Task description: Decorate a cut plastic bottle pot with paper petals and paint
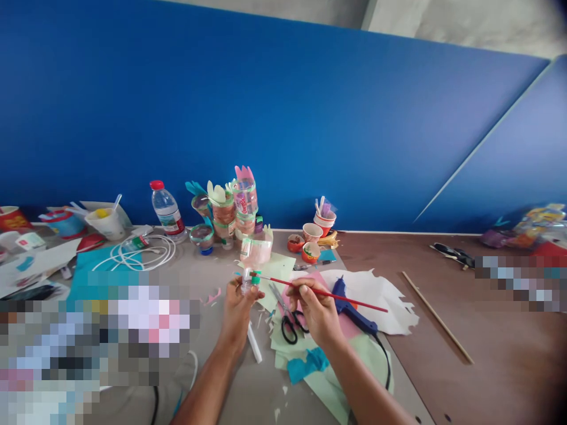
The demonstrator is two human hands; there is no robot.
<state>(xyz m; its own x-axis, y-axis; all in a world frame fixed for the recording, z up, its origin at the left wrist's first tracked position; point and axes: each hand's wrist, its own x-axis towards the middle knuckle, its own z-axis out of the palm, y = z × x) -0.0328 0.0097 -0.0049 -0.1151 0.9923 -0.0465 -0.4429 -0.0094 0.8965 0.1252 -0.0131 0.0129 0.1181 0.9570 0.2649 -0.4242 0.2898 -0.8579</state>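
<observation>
My left hand (238,304) is closed around a cut clear plastic bottle (257,251) with a pale pink band and jagged pale-green edging. A green cap or band (256,277) shows by its neck, next to my fingertips. Between the thumb and fingers of my right hand (315,307) is a thin red paintbrush (354,300), its tip touching or very near the green part. Beneath that hand lie black-handled scissors (290,327) on pale green paper (283,348). A blue glue gun (354,313) rests just to the right.
Decorated cut bottles (224,215) stand against the blue partition (283,118), beside a red-capped water bottle (167,209). Small paper cups (312,231) sit at the back. A wooden stick (436,316) lies right; a coiled white cable (150,254) lies left. Pixelated areas hide the lower left.
</observation>
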